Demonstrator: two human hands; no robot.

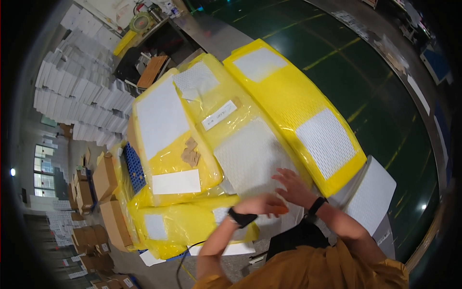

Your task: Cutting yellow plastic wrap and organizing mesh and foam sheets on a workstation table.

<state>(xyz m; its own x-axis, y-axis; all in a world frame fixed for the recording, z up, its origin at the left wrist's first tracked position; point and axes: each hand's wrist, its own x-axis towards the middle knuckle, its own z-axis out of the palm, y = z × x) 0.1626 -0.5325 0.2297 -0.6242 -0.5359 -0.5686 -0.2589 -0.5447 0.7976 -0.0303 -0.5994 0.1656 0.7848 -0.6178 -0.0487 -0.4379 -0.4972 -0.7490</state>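
A worker's two bare hands hover near each other at lower ctr of frame, over a pale textured sheet [252, 154] (1) on the middle yellow-wrapped stack. R hand [294, 189] is part-open, fingers loosely spread, apparently w/ nothing in it; L hand [257, 204] points inward, fingers blurred, w/ a small orange item [280, 210] (1) at the tips, & whether it's gripped can't be told. Contact w/ the sheet is likewise unclear. The sheet looks light, soft & bendy, prob. not fragile but apt to crease; the glossy yellow film [250, 103] around it looks thin & slippery, so a 2-handed hold at opposite edges seems best, flat fingers under, not a pinch mid-span. Count: 1 long yellow cover [298, 98] at upper R of ctr, w/ 2 white patches, upper [260, 63] & lower [326, 143]; 1 marked white card [219, 115] at ctr; 1 plain white card [176, 181] L of ctr; 1 large white panel [161, 118] above it; brown cardboard scraps [191, 153], at least 2, overlapping; 1 pale board [370, 190] at lower R. Blue pallet [134, 166], 1 seen clearly, shows at L, w/ 2 large brown cartons [115, 224] alongside; white stacks [82, 91], upper L, too many to count.
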